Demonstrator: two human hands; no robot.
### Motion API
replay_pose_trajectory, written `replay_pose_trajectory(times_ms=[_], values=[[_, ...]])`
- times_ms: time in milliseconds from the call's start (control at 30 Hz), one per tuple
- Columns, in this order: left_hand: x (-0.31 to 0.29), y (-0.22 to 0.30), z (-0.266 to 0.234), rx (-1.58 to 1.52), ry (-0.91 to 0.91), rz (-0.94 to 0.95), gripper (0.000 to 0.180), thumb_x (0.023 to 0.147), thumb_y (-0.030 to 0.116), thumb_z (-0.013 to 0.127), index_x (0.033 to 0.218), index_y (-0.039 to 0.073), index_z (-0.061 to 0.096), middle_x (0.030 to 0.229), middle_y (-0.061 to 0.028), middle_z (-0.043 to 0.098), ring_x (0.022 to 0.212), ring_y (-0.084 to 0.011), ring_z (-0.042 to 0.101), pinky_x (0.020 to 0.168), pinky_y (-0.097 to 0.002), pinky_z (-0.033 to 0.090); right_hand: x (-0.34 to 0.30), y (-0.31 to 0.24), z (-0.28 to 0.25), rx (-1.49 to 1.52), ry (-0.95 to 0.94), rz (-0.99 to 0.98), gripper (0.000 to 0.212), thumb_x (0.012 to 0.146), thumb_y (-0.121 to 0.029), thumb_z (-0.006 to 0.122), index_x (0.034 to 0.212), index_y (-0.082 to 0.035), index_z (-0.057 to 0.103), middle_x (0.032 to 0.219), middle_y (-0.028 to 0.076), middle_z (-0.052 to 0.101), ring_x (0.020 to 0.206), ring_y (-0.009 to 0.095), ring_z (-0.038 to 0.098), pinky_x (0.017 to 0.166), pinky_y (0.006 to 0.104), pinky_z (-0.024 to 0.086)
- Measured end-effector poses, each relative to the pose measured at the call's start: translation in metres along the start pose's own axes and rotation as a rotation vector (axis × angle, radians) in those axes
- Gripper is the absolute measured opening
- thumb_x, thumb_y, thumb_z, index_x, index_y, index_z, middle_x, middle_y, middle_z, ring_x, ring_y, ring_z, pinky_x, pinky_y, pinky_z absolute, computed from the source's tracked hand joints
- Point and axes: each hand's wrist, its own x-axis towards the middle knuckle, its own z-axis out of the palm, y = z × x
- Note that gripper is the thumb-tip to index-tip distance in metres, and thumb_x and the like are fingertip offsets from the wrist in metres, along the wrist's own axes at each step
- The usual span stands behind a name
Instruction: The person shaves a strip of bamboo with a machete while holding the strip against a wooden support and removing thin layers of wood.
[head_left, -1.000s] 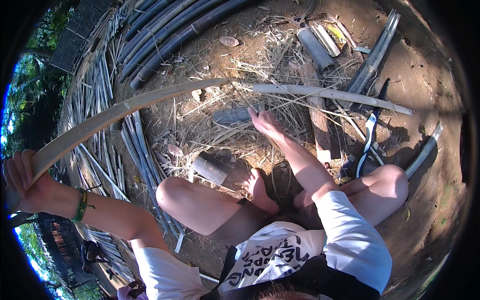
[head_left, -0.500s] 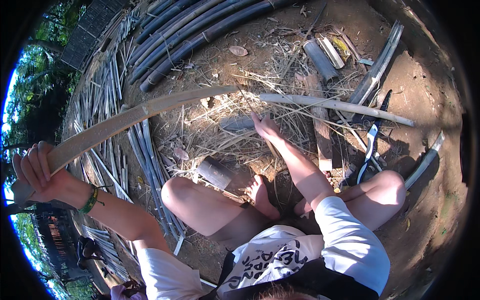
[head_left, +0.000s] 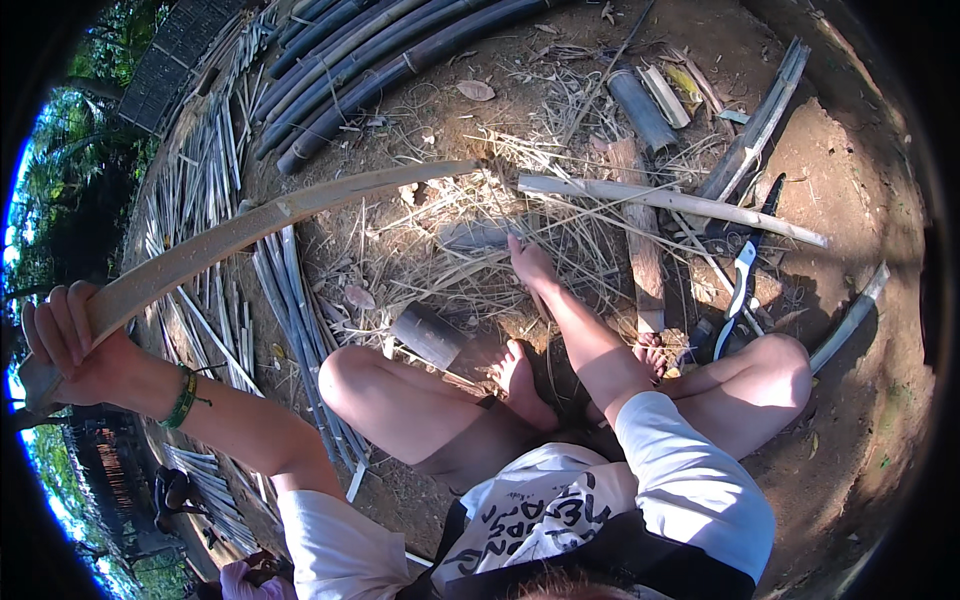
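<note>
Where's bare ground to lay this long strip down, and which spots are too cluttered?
Bare dirt lies at the far right, between the black-handled knife and the short stick. A smaller patch sits beside the dark bamboo poles, near a dry leaf. The straw around the right hand and the splint pile are crowded.

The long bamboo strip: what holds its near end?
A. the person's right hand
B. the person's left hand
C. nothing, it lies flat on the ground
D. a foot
B: the left hand grips the strip at its near end, while the right hand rests down among the straw.
</note>
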Motion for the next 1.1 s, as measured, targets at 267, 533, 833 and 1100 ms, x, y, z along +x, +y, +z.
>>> replay_pose_trajectory(times_ms=[267, 533, 833, 1100], values=[[-0.005, 0.005, 0.002, -0.011, 0.028, -0.034, 0.048, 0.094, 0.055, 0.049, 0.067, 0.016, 0.041, 0.047, 0.0053, 0.043, 0.047, -0.0079, 0.039, 0.048, -0.0213, 0.037, -0.021, -0.030, -0.013, 0.026, -0.041, -0.044, 0.080, 0.102, -0.061, 0.038, 0.096, 0.012, 0.071, 0.086, 0.033, 0.070, 0.086, 0.044, 0.072, 0.083, 0.0508, 0.055], [-0.019, 0.008, 0.028, 0.010, -0.009, 0.019, 0.054, 0.091, 0.066, 0.053, 0.070, 0.017, 0.042, 0.047, 0.0055, 0.045, 0.045, -0.0079, 0.040, 0.046, -0.0212, 0.037, -0.015, -0.029, -0.022, 0.219, -0.099, 0.178, 0.078, 0.100, -0.070, 0.039, 0.086, 0.001, 0.067, 0.063, 0.012, 0.062, 0.060, 0.025, 0.065, 0.060, 0.0439, 0.054], [-0.022, -0.007, 0.057, -0.132, -0.235, 0.032, 0.046, 0.088, 0.057, 0.068, 0.071, 0.019, 0.047, 0.045, 0.0056, 0.054, 0.034, -0.0031, 0.045, 0.038, -0.0139, 0.041, -0.067, -0.138, -0.053, 0.568, 0.100, -0.480, 0.043, 0.089, -0.044, 0.077, 0.082, -0.004, 0.063, 0.060, -0.003, 0.053, 0.054, 0.007, 0.049, 0.048, 0.0267, 0.037], [-0.024, -0.031, 0.101, -0.313, -0.549, 0.060, 0.042, 0.094, 0.048, 0.068, 0.073, 0.018, 0.047, 0.045, 0.0067, 0.051, 0.035, -0.0016, 0.042, 0.038, -0.0152, 0.040, 0.020, -0.145, -0.065, 0.389, 0.253, -0.441, 0.031, 0.086, -0.027, 0.073, 0.101, 0.000, 0.072, 0.067, 0.007, 0.067, 0.057, 0.016, 0.063, 0.055, 0.0337, 0.048]])
